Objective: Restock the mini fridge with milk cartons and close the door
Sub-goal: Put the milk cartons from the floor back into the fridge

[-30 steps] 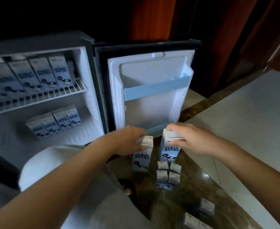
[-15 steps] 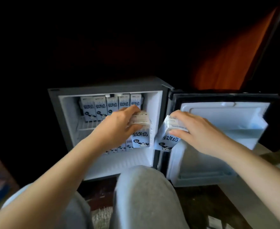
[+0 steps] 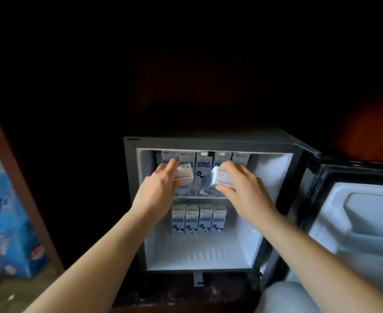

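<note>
The mini fridge (image 3: 274, 199) stands open in front of me, its door (image 3: 355, 213) swung out to the right. My left hand (image 3: 158, 188) grips a white and blue milk carton (image 3: 184, 173) by its top, held over the upper wire shelf (image 3: 191, 197). My right hand (image 3: 242, 186) grips a second milk carton (image 3: 219, 177), tilted, at the same shelf. Behind them a row of several cartons (image 3: 203, 166) stands on that shelf. Another row of cartons (image 3: 199, 219) stands on the fridge floor below.
A blue plastic package (image 3: 12, 224) leans at the far left beside a brown wooden frame (image 3: 18, 177). My grey-clad knee (image 3: 285, 297) shows at the bottom right. The front of the fridge floor (image 3: 199, 254) is bare white. The surroundings are dark.
Both hands lifted a carton each from the floor beside the door and carried them left into the fridge, up to the upper shelf. My view swung left onto the fridge interior.
</note>
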A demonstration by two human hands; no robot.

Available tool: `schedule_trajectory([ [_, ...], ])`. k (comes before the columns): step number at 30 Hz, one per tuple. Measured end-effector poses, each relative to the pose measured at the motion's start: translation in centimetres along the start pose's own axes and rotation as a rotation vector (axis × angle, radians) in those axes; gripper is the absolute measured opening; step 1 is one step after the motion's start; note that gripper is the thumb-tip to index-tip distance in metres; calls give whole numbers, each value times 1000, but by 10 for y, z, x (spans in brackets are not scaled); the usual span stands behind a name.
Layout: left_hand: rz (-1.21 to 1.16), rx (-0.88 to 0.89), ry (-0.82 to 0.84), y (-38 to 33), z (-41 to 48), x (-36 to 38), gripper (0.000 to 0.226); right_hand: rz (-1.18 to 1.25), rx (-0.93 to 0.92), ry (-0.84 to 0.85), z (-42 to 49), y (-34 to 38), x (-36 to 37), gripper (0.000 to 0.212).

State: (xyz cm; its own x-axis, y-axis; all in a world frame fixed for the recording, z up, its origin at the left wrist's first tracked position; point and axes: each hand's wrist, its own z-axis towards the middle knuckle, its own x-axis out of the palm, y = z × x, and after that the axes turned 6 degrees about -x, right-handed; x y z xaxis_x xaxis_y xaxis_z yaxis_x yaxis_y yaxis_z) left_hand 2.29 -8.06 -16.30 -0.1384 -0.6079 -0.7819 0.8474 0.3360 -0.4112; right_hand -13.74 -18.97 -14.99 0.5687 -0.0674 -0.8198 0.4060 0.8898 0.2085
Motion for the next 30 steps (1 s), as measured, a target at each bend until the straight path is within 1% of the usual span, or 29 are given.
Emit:
schedule_trajectory([
  [5, 37, -27, -12, 20, 16, 17, 41, -2, -38, -27, 21, -2, 47, 35],
  [10, -18, -59, -26, 32, 26, 31, 42, 23, -121, -41, 37, -6, 75, 39],
  [13, -71, -66, -60, 30, 29, 39, 47, 67, -139, -88, 47, -8, 84, 43],
  [15, -140, -116, -75, 29, 32, 44, 56, 185, -81, -93, 54, -12, 87, 49],
  [17, -205, -179, -67, 28, 36, 50, 64, 302, 24, -74, 58, -16, 92, 58],
  [19, -280, -260, -57, 29, 40, 58, 67, 309, 116, -55, 62, -19, 102, 64],
  [20, -308, -303, -44, 31, 42, 63, 66, 278, 154, -34, 63, -20, 108, 63],
  [22, -320, -365, 5, 35, 43, 71, 57, 208, 216, 30, 62, -21, 121, 50],
  [24, -319, -375, 38, 40, 41, 78, 52, 153, 230, 77, 60, -22, 131, 40],
  [26, -332, -369, 45, 44, 39, 83, 54, 119, 230, 114, 58, -24, 139, 33],
  [28, -339, -367, 61, 47, 39, 85, 57, 90, 242, 122, 55, -25, 143, 29],
  [30, -345, -370, 91, 51, 40, 86, 54, 67, 237, 92, 52, -25, 147, 29],
])
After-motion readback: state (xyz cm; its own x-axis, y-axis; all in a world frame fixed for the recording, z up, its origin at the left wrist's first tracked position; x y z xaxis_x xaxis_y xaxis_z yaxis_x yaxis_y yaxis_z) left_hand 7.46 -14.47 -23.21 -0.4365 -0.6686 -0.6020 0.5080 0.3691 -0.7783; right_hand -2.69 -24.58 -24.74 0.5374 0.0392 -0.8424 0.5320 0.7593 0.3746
